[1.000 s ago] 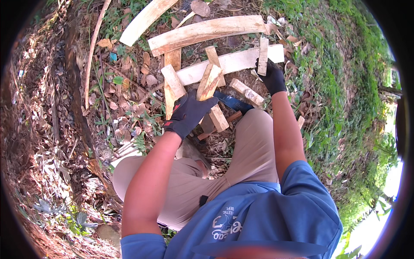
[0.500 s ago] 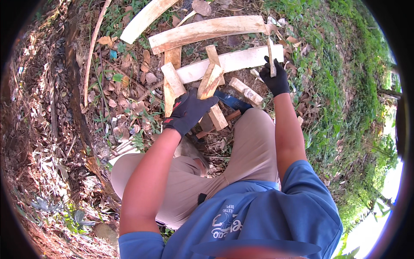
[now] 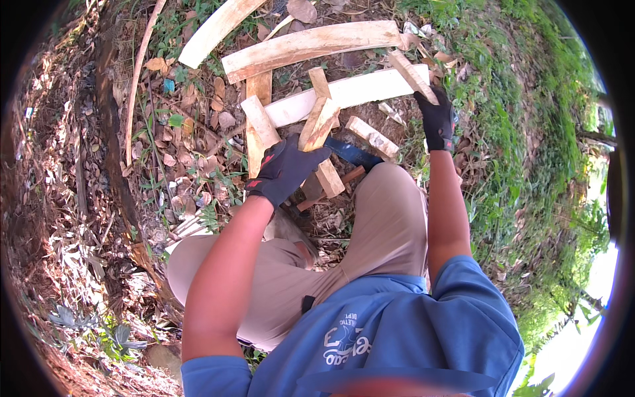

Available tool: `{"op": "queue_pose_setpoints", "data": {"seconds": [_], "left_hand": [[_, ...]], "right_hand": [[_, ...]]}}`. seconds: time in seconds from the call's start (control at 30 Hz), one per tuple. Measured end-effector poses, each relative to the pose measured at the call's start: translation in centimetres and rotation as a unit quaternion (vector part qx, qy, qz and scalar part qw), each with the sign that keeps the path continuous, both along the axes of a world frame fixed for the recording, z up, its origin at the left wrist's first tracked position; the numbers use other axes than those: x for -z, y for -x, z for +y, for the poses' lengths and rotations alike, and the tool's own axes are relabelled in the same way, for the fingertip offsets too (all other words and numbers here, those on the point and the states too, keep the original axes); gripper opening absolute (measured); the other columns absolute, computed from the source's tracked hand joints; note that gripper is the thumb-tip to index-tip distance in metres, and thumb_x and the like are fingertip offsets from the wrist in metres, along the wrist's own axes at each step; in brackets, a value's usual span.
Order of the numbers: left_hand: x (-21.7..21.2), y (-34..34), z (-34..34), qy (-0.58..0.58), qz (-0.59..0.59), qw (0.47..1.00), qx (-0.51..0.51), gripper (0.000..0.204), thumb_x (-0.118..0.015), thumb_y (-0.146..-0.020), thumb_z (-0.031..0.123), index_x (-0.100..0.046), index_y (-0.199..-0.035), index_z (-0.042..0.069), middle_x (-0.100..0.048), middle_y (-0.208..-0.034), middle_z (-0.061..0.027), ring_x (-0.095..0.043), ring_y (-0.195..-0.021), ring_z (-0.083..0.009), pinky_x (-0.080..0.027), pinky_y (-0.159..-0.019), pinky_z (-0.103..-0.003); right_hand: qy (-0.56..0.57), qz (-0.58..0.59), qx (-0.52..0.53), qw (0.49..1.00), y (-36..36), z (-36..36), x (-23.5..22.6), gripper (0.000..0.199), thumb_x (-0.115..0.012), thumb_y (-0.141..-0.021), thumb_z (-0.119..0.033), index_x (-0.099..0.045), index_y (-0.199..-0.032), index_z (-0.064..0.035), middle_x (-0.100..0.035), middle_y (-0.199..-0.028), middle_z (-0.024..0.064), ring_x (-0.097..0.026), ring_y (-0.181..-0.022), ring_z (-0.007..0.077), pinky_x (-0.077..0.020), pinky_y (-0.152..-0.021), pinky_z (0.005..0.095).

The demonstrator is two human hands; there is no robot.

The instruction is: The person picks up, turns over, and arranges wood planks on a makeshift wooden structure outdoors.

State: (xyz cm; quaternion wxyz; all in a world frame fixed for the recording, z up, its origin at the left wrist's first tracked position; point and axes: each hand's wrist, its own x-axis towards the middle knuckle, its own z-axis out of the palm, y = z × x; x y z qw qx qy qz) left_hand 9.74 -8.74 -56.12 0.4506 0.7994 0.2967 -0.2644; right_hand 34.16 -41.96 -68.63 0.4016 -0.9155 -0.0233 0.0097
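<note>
In the head view, you are sitting over leaf-strewn ground, wearing dark gloves on both hands. Your left hand (image 3: 288, 169) is gripping the lower end of a short wooden block (image 3: 320, 124), its fingers bending around the wood while the block is slanting up and to the right. Your right hand (image 3: 436, 122) is pinching the near end of a slim wooden stick (image 3: 411, 75), fingers closing on it, and the stick is pointing up and left, overlapping the right end of a pale plank (image 3: 357, 91) in the picture. Beyond that plank, a long curved board (image 3: 314, 47) is lying crosswise. A narrow wooden piece (image 3: 259, 121) is leaning just left of the block, and another wooden offcut (image 3: 329, 178) is showing just right of your left hand. A dark blue blade (image 3: 354, 154) is lying near your right knee (image 3: 390, 188), with a stubby wood piece (image 3: 372, 137) resting just beyond it.
</note>
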Motion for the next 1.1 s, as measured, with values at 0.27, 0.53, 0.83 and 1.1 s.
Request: {"op": "queue_pose_setpoints", "data": {"seconds": [0.27, 0.53, 0.83, 1.1], "left_hand": [[-1.2, 0.4, 0.0, -0.032, 0.009, 0.999, 0.037, 0.098, -0.073, -0.094, 0.077, -0.068, -0.15, -0.003, -0.078, -0.134, -0.0272, -0.075, -0.128, -0.0408, -0.058, -0.11, -0.048], [-1.3, 0.1, -0.5, -0.049, 0.019, 0.997, 0.061, 0.1, -0.075, -0.094, 0.076, -0.065, -0.156, -0.001, -0.075, -0.144, -0.0283, -0.072, -0.135, -0.0413, -0.056, -0.115, -0.049], [-1.8, 0.3, -0.5, -0.046, 0.045, 0.997, 0.052, 0.104, -0.077, -0.092, 0.076, -0.06, -0.163, 0.002, -0.073, -0.147, -0.0266, -0.071, -0.138, -0.0406, -0.054, -0.117, -0.049], [-0.9, 0.1, -0.5, -0.018, 0.033, 0.999, 0.038, 0.101, -0.078, -0.093, 0.072, -0.059, -0.161, -0.001, -0.078, -0.137, -0.0225, -0.075, -0.129, -0.0365, -0.057, -0.111, -0.047]], "right_hand": [[0.182, 0.056, -0.048, 0.981, -1.9, -1.2, -4.4, 0.06, -0.091, -0.086, -0.04, -0.077, -0.135, -0.0074, -0.085, -0.12, 0.0191, -0.081, -0.113, 0.0366, -0.0623, -0.097, 0.0489], [0.259, 0.02, -0.088, 0.962, -4.9, 4.9, 1.3, 0.053, -0.081, -0.093, -0.049, -0.082, -0.132, -0.0122, -0.084, -0.125, 0.0197, -0.079, -0.118, 0.0423, -0.0616, -0.102, 0.0536], [0.241, -0.012, -0.028, 0.97, -3.1, 6.7, 6.8, 0.068, -0.086, -0.092, -0.052, -0.077, -0.146, -0.0106, -0.078, -0.145, 0.0186, -0.073, -0.134, 0.0386, -0.058, -0.114, 0.051], [0.275, -0.017, -0.06, 0.959, -0.4, 2.5, 10.2, 0.067, -0.078, -0.1, -0.051, -0.073, -0.154, -0.0122, -0.08, -0.143, 0.0178, -0.074, -0.132, 0.0406, -0.0579, -0.114, 0.053]]}}
